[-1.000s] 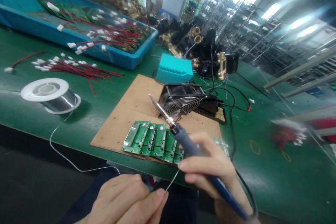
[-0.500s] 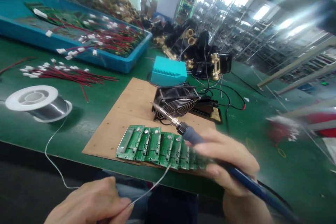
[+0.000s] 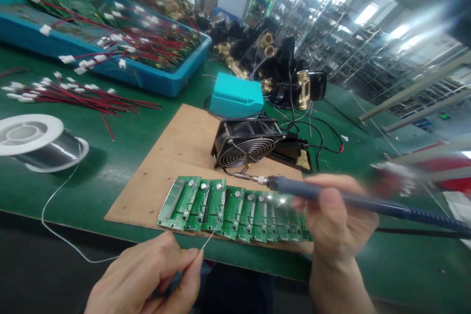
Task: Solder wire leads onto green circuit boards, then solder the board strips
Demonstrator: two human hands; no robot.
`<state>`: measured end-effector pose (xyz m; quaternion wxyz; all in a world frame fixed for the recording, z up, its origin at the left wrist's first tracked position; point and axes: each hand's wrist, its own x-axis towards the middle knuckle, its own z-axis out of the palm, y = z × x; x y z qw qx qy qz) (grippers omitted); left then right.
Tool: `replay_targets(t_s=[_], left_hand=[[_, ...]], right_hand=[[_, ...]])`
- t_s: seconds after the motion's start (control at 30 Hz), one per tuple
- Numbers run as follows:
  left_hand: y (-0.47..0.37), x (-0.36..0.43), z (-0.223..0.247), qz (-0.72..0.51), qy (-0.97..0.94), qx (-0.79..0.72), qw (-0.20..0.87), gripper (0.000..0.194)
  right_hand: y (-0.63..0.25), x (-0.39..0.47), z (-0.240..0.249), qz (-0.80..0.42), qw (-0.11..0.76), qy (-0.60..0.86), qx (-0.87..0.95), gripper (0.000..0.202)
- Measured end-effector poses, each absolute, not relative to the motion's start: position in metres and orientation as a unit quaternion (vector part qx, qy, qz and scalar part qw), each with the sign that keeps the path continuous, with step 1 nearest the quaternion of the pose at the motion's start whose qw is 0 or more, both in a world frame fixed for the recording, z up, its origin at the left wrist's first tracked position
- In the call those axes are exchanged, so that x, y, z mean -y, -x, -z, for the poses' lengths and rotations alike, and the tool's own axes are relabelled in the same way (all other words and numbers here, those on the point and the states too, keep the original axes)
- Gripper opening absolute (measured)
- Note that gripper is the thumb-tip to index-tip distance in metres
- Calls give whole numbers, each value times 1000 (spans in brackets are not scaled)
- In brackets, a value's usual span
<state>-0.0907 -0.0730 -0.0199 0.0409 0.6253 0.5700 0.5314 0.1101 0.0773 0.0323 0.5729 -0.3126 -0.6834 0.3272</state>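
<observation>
My left hand (image 3: 150, 272) pinches a thin solder wire (image 3: 210, 236) between thumb and forefinger, its free end over the front of the circuit boards. The wire trails back to a white-flanged spool (image 3: 55, 149) at the left. My right hand (image 3: 336, 211) grips a blue soldering iron (image 3: 300, 188), its metal tip pointing left, just above the boards' back edge. Several green circuit boards (image 3: 213, 211) lie overlapping in a row on a brown cardboard sheet (image 3: 147, 176). Behind the iron's tip stands a black fan (image 3: 246, 144) with a wire guard.
A blue tray (image 3: 172, 83) of boards and red wires stands back left, with loose connector wires (image 3: 84, 95) before it. A turquoise box (image 3: 235, 94), black-and-brass parts (image 3: 303, 89) and tangled cables sit behind the fan. The green table's (image 3: 121, 167) front edge runs below the boards.
My left hand has moved up and right, bringing the solder's end higher over the boards. The soldering iron has swung down from the fan to nearly level, its tip nearer the boards.
</observation>
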Motion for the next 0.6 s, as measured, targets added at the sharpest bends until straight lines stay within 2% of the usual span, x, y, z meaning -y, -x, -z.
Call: replay_targets(t_s=[0.17, 0.47, 0.6], left_hand=[[88, 69, 19, -514, -632, -579, -7, 14], [85, 62, 18, -522, -630, -575, -21, 23], [84, 61, 20, -516, -623, -587, -22, 19]], right_hand=[[-108, -77, -30, -362, 530, 313, 700, 9], [-107, -77, -30, -367, 515, 340, 696, 12], [-107, -78, -30, -377, 510, 342, 694, 12]])
